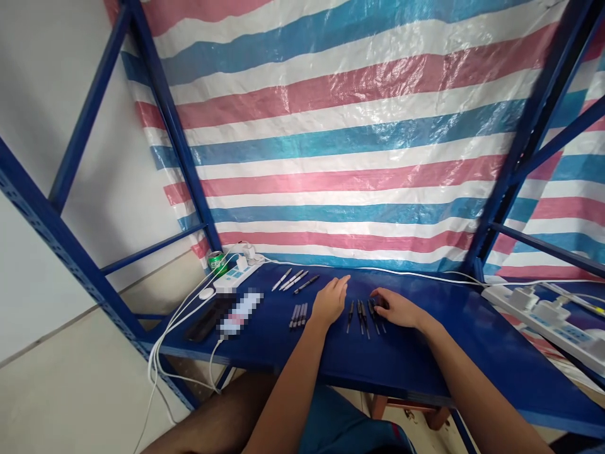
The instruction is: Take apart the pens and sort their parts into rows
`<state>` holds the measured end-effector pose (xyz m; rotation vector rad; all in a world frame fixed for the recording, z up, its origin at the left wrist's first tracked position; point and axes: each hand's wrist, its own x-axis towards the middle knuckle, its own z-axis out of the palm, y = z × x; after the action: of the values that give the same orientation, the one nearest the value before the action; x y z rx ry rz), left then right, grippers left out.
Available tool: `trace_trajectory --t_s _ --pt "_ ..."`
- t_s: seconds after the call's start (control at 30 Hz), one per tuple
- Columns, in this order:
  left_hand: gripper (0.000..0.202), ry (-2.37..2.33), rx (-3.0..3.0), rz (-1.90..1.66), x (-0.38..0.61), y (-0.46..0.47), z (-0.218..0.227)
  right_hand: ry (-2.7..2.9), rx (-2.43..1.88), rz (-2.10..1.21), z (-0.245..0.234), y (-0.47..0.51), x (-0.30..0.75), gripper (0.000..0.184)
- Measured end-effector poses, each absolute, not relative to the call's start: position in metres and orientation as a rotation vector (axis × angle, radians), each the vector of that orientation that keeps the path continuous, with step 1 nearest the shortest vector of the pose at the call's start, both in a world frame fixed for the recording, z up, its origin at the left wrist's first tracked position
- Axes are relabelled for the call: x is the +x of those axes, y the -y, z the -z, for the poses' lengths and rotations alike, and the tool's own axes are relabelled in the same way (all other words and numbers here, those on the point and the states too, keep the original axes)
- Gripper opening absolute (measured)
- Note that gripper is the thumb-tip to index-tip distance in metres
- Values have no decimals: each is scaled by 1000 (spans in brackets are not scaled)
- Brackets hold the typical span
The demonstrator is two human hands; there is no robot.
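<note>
A person's left hand [331, 301] is resting open on a blue shelf [265, 353], just beside a row of pens [297, 314]. The right hand [392, 309] is curving over more pens [363, 317], perhaps grasping one; I cannot tell. Further pens [293, 280] are lying neatly apart, near a power strip [236, 277], before a striped tarp [331, 126].

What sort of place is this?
Probably a makeshift work station in a plain room, perhaps a small workshop: a blue metal shelving rack serves as a bench, a striped tarpaulin hangs behind, and pens lie in rows near a power strip.
</note>
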<state>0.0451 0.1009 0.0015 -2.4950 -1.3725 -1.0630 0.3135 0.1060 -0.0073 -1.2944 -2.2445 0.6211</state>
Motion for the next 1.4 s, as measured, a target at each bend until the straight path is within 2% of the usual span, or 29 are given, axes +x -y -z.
trace_trajectory --t_s 0.13,0.3,0.5,0.6,0.7,0.77,0.83,1.1,1.4 --pt "45 1385 -2505 1079 44 -103 -3 2290 -1224 -624 6 -105 317 31" --pt "47 1450 -2489 1213 45 -108 -4 2201 -1333 -490 12 -114 317 31" --pt "40 1429 -2531 1233 46 -106 -6 1985 -1336 -505 21 -124 318 30" --pt "40 1401 -2563 1253 49 -104 -9 1740 -1252 -762 18 -123 308 23" --pt "39 1385 -2596 1310 54 -101 -12 1315 -1071 -1257 9 -121 293 17" --pt "39 1409 -2626 1322 57 -99 -14 1110 -929 -1453 0 -120 283 15" --pt "42 1437 -2661 1310 60 -97 -16 1043 -853 -1487 -11 -121 277 20" --pt "33 1234 -2801 1332 69 -91 -19 682 -337 -1551 -58 -125 251 62" --pt "35 1195 -2831 1242 66 -93 -20 700 -337 -1489 -65 -128 225 66"
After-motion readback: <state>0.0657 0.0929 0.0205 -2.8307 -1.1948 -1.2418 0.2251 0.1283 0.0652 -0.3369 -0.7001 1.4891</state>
